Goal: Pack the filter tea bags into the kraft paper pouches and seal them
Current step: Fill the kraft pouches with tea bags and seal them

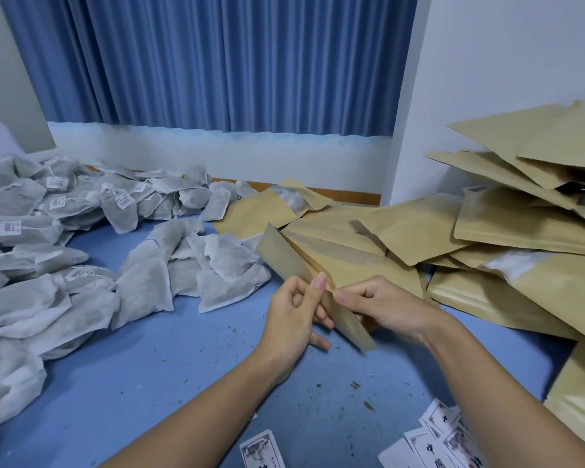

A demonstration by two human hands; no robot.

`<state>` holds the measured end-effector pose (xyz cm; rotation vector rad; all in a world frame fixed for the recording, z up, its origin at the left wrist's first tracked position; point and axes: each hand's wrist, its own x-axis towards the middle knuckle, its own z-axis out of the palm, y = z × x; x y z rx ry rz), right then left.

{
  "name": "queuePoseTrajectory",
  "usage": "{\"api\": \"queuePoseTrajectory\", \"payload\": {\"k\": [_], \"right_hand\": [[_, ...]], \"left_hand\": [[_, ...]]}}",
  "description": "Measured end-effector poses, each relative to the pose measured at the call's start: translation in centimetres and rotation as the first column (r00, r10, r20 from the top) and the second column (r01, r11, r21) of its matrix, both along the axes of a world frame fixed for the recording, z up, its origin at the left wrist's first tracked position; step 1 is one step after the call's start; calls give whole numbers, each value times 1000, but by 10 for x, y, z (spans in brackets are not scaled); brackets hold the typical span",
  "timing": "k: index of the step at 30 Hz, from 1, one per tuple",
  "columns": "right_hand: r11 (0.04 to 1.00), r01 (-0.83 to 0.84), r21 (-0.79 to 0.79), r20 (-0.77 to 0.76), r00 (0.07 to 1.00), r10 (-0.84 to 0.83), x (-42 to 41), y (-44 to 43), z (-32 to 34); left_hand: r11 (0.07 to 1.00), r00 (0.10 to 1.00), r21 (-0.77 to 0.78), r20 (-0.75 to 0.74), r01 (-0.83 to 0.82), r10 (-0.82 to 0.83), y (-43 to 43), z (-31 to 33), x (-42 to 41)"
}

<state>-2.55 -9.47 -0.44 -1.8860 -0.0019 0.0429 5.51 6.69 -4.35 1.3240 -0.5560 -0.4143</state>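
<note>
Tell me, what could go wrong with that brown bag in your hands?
The left hand and right hand pinch the kraft pouch at one edge; pulling hard might tear it. The stack of pouches beside it looks slanted and could slide onto the work spot. Loose tea crumbs on the table might get inside.

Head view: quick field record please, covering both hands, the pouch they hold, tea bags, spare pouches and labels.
left hand: pinches pouch near its middle
right hand: pinches same pouch from the other side
pouch state: tilted, off the table; contents cannot tell
tea bags: loose heap, left
spare pouches: piled heap, right
labels: printed slips, near edge, right of centre
</note>
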Motion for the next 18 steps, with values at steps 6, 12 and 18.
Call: {"api": "queuePoseTrajectory", "payload": {"k": [6,12,18], "right_hand": [[996,26,-84,62,998,-21,1,11,5],[527,639,-560,574,758,-310,18,14,30],[523,515,-679,377,856,-354,29,13,72]], "left_hand": [[995,986,72,152,-76,65,-1,-3,-2],[995,980,85,197,-54,36,5,5,-1],[989,975,112,190,92,-112,7,10,-18]]}}
